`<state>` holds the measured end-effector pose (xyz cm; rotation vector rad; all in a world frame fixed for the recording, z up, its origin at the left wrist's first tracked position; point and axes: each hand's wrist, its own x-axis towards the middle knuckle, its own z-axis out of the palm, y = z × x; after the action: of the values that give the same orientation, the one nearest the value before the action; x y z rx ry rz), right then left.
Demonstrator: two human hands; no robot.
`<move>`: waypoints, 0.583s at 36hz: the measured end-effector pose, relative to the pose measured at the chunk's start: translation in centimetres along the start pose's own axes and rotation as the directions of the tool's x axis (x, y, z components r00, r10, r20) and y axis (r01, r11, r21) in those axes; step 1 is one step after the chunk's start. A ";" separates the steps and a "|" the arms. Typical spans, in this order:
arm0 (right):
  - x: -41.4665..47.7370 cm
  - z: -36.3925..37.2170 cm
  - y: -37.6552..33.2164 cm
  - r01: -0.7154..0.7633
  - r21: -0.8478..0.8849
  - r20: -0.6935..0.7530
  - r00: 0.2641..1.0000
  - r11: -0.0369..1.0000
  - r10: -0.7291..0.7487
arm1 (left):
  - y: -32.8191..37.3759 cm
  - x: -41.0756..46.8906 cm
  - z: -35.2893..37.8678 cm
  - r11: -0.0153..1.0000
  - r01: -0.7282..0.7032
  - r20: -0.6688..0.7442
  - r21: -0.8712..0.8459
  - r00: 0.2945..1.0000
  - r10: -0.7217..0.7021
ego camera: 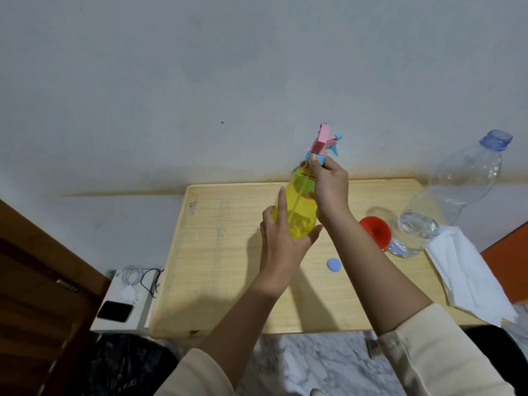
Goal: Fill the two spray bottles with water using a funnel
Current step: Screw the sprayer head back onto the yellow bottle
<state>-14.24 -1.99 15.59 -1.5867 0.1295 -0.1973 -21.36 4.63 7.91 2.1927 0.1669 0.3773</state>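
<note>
A yellow spray bottle (300, 201) with a pink and blue spray head (321, 142) is held above the wooden table (228, 281). My left hand (283, 238) grips the bottle's lower body. My right hand (328, 184) pinches the blue collar at the bottle's neck. A red funnel (375, 231) lies on the table to the right. Beside it stands a large clear water bottle (457, 190), uncapped, with a little water at its bottom. Its blue cap (334, 265) lies on the table. Only one spray bottle is in view.
White tissue paper (468, 275) lies at the table's right edge. A wall stands right behind the table. Left of the table is a low white box (117, 321) with a phone (115, 311), a charger and cables. A wooden door is at far left.
</note>
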 end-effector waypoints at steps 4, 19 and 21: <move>0.0 -0.5 0.5 -0.028 0.032 0.115 0.993 0.999 0.024 | -1.3 0.3 -1.8 0.992 0.024 0.179 -0.128 0.984 0.000; -2.2 2.0 3.0 0.052 -0.151 0.373 0.928 0.987 0.008 | -4.7 -5.6 -3.4 0.959 0.150 0.088 -0.239 0.987 -0.132; -2.5 2.1 3.0 0.050 -0.127 0.427 0.904 0.991 0.009 | -4.7 -6.8 -2.9 0.961 0.178 0.045 -0.214 0.984 -0.172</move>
<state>-16.14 0.47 12.43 -1.7309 -0.2215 0.1501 -28.63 7.92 4.42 1.9486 0.2897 0.2552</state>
